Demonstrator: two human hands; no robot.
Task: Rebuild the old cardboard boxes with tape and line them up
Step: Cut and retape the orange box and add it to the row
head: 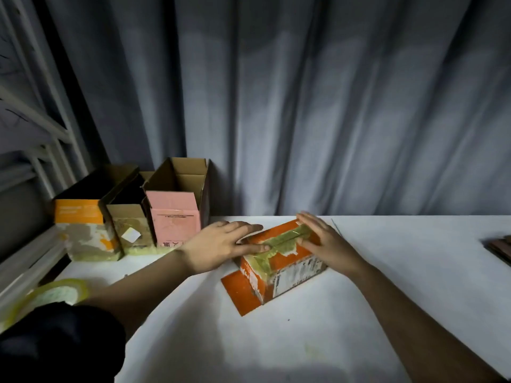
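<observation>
Nearest the camera, a dark sleeve [55,344] fills the lower left corner, and the left forearm runs from it across the white table [304,341]. Just behind the sleeve, at the table's left edge, lies a tape roll [52,295], yellowish and partly hidden.

Mid-table sits an orange box [279,261], upside down, its open flaps splayed flat on the table at the near left. Yellowish tape [284,240] runs along its top seam and down the near end, and a white label shows on the right side face.

Left hand [218,244] lies flat with straight fingers on the box's left top edge, fingertips touching the tape. Right hand [323,241] is spread with straight fingers too, pressing along the right side of the top, thumb by the seam. Neither hand pinches anything.

At the back left, against the grey curtain [304,106], three open boxes stand in a row, touching: an orange-banded box [83,230], a plain brown box [130,225] with a white sticker, and a pink box [177,217]. A dark flat stack [500,248] lies at the right edge; I cannot tell what it is
</observation>
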